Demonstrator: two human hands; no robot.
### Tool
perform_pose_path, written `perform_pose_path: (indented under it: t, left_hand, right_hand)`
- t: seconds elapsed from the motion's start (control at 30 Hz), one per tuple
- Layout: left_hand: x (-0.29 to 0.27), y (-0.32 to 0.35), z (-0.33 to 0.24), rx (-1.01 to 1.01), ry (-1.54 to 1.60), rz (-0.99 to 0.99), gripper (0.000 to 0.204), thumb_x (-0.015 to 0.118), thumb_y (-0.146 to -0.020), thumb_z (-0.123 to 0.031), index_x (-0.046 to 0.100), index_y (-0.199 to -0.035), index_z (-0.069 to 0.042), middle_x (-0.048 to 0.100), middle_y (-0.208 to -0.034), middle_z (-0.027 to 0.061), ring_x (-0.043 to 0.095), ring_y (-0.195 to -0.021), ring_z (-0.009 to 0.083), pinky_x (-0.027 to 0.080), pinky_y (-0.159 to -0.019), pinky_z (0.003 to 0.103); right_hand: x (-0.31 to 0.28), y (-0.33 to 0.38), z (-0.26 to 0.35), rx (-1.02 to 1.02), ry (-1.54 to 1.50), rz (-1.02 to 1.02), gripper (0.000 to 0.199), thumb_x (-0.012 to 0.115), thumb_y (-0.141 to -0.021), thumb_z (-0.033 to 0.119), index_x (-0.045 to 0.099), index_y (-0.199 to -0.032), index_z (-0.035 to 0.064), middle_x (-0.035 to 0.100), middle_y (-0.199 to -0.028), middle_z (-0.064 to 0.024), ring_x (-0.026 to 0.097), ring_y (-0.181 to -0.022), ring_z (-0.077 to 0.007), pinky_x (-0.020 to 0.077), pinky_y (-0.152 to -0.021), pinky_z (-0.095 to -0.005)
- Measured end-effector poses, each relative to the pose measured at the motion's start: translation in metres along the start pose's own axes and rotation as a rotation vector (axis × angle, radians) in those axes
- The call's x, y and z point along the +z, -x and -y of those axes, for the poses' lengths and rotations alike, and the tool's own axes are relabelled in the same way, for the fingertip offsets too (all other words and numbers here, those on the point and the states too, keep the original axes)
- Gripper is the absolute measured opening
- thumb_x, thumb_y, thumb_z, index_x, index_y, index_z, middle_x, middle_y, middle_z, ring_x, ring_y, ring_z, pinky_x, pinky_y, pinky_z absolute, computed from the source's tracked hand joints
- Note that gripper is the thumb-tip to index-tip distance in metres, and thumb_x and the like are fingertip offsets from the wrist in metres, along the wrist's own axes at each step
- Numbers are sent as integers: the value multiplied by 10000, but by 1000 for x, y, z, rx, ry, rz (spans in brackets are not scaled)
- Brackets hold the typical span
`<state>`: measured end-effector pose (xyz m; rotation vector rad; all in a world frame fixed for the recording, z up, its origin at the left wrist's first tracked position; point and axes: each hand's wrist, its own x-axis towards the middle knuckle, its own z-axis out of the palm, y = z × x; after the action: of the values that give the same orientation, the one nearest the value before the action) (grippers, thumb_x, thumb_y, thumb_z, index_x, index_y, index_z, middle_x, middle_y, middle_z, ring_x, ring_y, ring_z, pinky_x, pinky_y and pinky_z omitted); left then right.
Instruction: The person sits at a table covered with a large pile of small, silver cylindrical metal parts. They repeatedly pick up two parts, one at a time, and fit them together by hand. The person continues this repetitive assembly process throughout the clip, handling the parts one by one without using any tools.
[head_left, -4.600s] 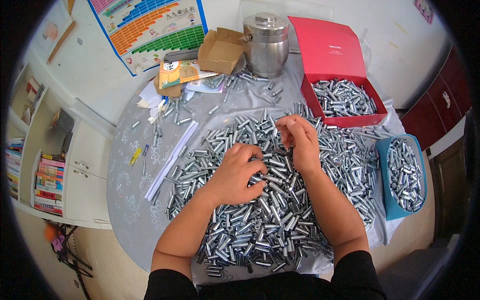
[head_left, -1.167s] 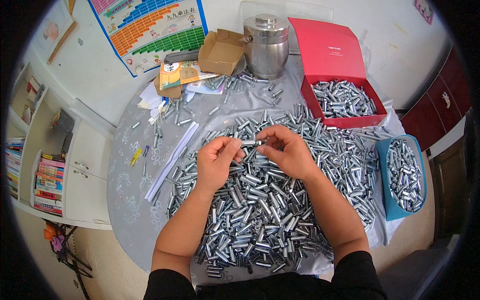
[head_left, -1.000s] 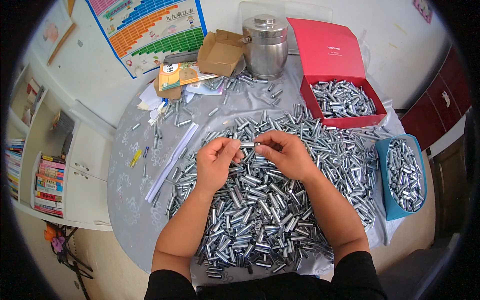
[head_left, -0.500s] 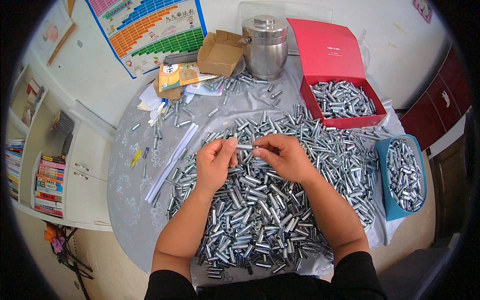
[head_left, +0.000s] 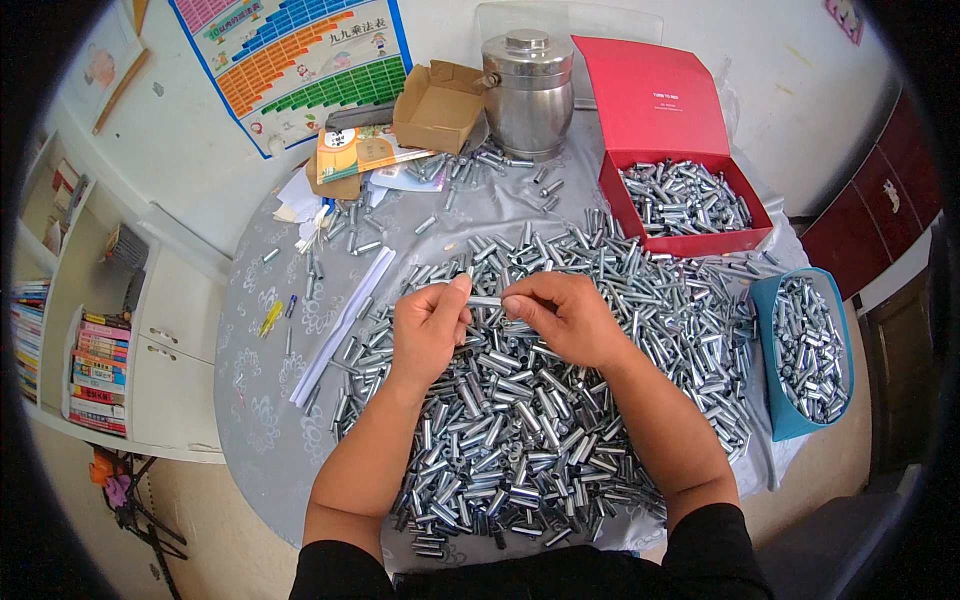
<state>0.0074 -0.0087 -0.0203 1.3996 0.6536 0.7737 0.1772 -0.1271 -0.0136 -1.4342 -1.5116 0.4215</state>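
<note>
Over a wide heap of shiny metal sleeves and bolts [head_left: 510, 400], my two hands meet at a small silvery metal sleeve [head_left: 486, 301] lying level between them. My left hand [head_left: 430, 325] pinches its left end between thumb and fingers. At the other end, the thumb and curled fingers of my right hand [head_left: 565, 315] close round the tip. Fingers hide both ends, so whether a bolt sits inside cannot be seen. The loose metal pieces lie under and around both hands.
A red lidded box [head_left: 690, 243] of metal pieces stands at the back right, a teal bin [head_left: 790, 415] of them at the right edge. Farther back are a steel pot [head_left: 528, 100], a cardboard box [head_left: 437, 108] and papers. A folded white strip [head_left: 342, 325] and yellow tool [head_left: 271, 317] lie left.
My right hand has shifted slightly left, its fingers curling closer round the sleeve's end. My left hand stays nearly in place, still pinching the sleeve.
</note>
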Motion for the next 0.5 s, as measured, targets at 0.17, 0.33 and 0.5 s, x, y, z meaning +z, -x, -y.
perform_pose_path:
  t: [0.17, 0.33, 0.5]
  left_hand:
    - [-3, 0, 0, 5, -26, 9, 366, 618, -957, -264, 581, -657, -56, 526, -570, 9, 440, -457, 66, 365, -437, 240]
    - [0, 1, -2, 16, -26, 22, 381, 606, -963, -270, 576, -654, -50, 522, -573, 7, 438, -461, 66, 363, -441, 239]
    - [0, 0, -1, 13, -46, 23, 378, 601, -967, -275, 579, -667, -45, 520, -573, 5, 441, -464, 66, 369, -447, 239]
  right_hand:
    - [3, -5, 18, 163, -189, -121, 189, 734, -837, 84, 687, -1011, 29, 634, -772, -39, 576, -661, -116, 480, -614, -263]
    - [2, -2, 1, 55, -99, -47, 253, 754, -810, 67, 668, -1046, 35, 630, -824, -36, 563, -664, -104, 476, -611, -257]
    - [2, -2, 6, 78, -177, -123, 307, 751, -811, 70, 652, -1101, 45, 631, -953, -26, 561, -679, -100, 471, -610, -249]
